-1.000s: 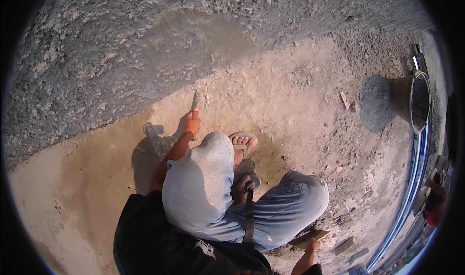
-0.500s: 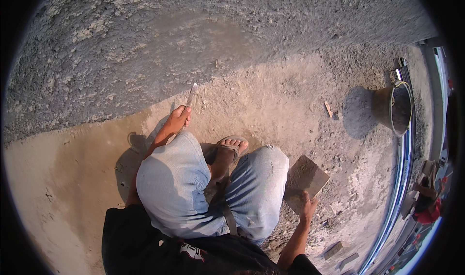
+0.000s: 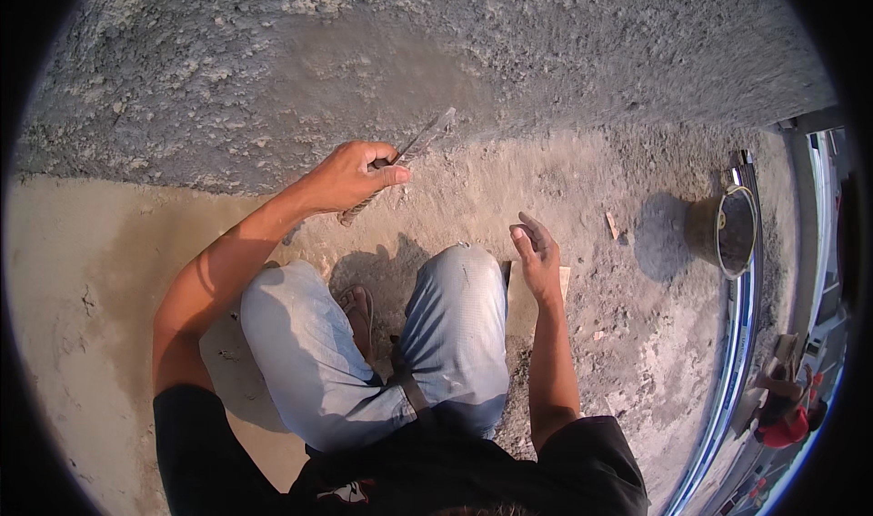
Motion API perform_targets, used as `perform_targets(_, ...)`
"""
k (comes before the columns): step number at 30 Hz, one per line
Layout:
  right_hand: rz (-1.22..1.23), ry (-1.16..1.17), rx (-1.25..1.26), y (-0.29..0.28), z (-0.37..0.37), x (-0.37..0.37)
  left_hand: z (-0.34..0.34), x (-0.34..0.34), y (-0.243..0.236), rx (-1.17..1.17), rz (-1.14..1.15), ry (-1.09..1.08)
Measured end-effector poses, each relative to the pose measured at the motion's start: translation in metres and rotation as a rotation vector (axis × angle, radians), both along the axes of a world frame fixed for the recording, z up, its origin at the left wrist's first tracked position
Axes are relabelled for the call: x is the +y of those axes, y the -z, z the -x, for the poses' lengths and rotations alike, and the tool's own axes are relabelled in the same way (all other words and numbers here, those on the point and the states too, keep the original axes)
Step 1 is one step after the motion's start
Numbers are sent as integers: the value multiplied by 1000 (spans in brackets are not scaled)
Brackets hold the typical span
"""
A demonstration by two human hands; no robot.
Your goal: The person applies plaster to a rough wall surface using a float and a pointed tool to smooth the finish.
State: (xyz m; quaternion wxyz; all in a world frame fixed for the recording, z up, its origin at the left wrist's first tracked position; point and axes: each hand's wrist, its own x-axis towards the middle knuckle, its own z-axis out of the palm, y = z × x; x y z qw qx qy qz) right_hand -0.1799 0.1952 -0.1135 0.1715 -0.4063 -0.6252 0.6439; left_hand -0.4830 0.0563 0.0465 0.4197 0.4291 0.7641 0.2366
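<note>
In the head view, my left hand (image 3: 362, 176) grips a long metal tool (image 3: 427, 134), a chisel or bar with a flattened tip and a ridged shaft, angled up and right against the rough grey cement surface (image 3: 273, 80); I cannot tell whether the tip touches it. My right hand (image 3: 536, 260) is raised beside my right knee with fingers loosely curled and apart, holding nothing. A square board (image 3: 562, 287) lies behind it, partly hidden.
A bucket (image 3: 709, 230) stands at the right by long metal lengths (image 3: 735, 343) on the dusty floor (image 3: 637, 370). A small scrap (image 3: 611, 223) lies nearer. Another person (image 3: 787, 425) is at the far right edge beside a ledge.
My left hand and tool have moved up and right toward the rough surface. My right hand has let go of the board and risen. My knees have drawn closer together.
</note>
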Motion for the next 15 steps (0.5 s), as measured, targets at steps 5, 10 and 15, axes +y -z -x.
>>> perform_targets(5,248,-460,244,-16,94,-22,-25,12,75,-19,-195,-175)
perform_targets(10,222,-457,77,27,102,-49,-28,0,90,-204,-32,-183)
perform_targets(15,-283,-194,-242,79,81,-66,-45,-52,40,309,187,480)
